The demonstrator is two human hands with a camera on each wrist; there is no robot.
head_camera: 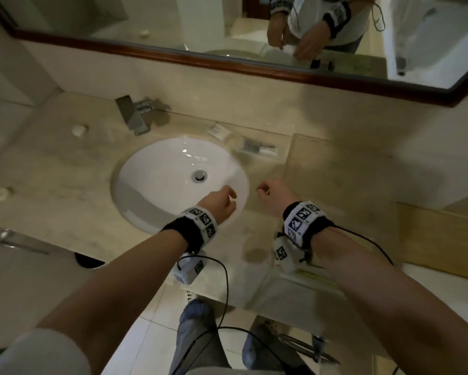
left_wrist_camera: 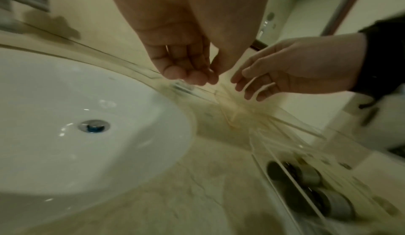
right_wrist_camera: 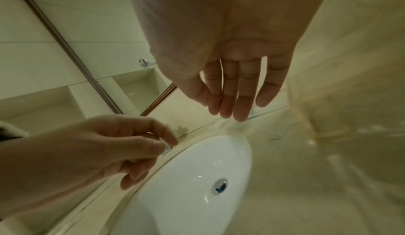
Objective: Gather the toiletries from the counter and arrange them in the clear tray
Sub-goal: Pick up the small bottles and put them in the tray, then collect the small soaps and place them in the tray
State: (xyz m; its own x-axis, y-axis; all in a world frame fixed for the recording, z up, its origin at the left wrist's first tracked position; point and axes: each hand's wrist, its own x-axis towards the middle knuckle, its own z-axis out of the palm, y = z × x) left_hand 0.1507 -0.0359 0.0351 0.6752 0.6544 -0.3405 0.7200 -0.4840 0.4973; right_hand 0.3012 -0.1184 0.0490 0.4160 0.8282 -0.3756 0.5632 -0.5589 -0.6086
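A small white packet [head_camera: 218,130] and a clear packet with a dark-striped item [head_camera: 257,148] lie on the beige counter behind the sink's right rim. To their right the clear tray [head_camera: 304,150] runs toward me, its near part hidden under my right forearm. In the left wrist view the tray [left_wrist_camera: 285,126] holds dark round bottles [left_wrist_camera: 311,178]. My left hand [head_camera: 228,198] hovers over the sink's right edge, fingers loosely curled and holding nothing. My right hand [head_camera: 264,189] hangs close beside it over the counter, fingers relaxed and nearly straight [right_wrist_camera: 230,103], also holding nothing.
A white oval sink [head_camera: 157,180] with a chrome drain fills the middle, and a square chrome faucet [head_camera: 135,115] stands behind it. Two small white objects [head_camera: 80,129] [head_camera: 1,193] sit on the left counter. A framed mirror [head_camera: 227,28] runs along the back wall.
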